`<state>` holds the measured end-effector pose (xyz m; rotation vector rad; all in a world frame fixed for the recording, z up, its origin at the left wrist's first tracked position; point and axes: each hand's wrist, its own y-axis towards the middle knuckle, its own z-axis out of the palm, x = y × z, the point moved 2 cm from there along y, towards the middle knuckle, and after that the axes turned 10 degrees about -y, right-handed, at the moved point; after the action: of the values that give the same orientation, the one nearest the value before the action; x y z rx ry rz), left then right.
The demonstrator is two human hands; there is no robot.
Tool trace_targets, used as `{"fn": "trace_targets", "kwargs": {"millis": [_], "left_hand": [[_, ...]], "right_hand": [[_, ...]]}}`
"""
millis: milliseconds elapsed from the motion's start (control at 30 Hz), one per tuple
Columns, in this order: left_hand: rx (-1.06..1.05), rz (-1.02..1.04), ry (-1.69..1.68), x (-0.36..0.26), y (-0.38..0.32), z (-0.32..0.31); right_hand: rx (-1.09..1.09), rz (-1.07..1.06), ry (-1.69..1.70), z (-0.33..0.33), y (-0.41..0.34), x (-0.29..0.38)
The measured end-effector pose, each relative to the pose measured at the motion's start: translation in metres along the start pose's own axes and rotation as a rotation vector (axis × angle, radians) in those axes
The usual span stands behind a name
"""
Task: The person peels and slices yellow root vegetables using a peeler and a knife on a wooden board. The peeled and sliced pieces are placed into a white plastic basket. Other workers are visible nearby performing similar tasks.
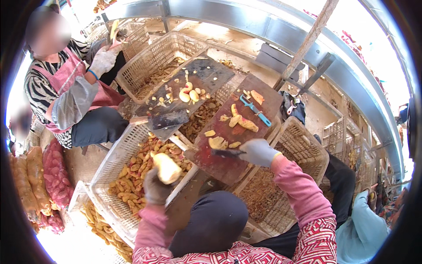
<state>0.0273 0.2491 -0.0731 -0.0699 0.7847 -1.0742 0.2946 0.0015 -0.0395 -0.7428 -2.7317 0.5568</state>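
Note:
My left hand (157, 189), in a dark work glove, holds a large pale piece of ginger (168, 170) above a white plastic crate (107, 160) full of ginger pieces (138, 168). My right hand (258, 151), in a light grey glove, grips a dark-bladed knife (227, 153) at the near end of a reddish-brown cutting board (211, 168). Beside the blade sits a cut ginger chunk (217, 143). Farther up the board are a branching ginger root (244, 122), smaller scraps and a teal-handled peeler (255, 110).
A co-worker (71, 85) in gloves sits at the left. By them, a second dark board (211, 74) bears ginger and a cleaver (169, 119). Crates of peelings (263, 194) stand below the boards. Filled mesh sacks (56, 171) are at far left; a metal post (306, 43) rises ahead.

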Motion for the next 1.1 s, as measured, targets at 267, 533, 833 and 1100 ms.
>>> {"fn": "trace_targets", "kwargs": {"millis": [267,533,833,1100], "left_hand": [[-0.615,0.593,-0.004,-0.170,-0.129,-0.233],[-1.675,0.756,1.372,-0.203,-0.198,-0.390],[0.183,0.593,1.842,-0.027,0.110,-0.101],[-0.051,0.086,2.259,0.028,0.244,-0.135]], "right_hand": [[-0.310,0.194,0.009,-0.032,0.095,-0.001],[-0.284,0.285,0.814,0.010,0.043,0.054],[-0.398,0.334,0.732,0.043,-0.011,0.087],[-0.363,0.386,0.683,0.065,-0.016,0.082]]}}
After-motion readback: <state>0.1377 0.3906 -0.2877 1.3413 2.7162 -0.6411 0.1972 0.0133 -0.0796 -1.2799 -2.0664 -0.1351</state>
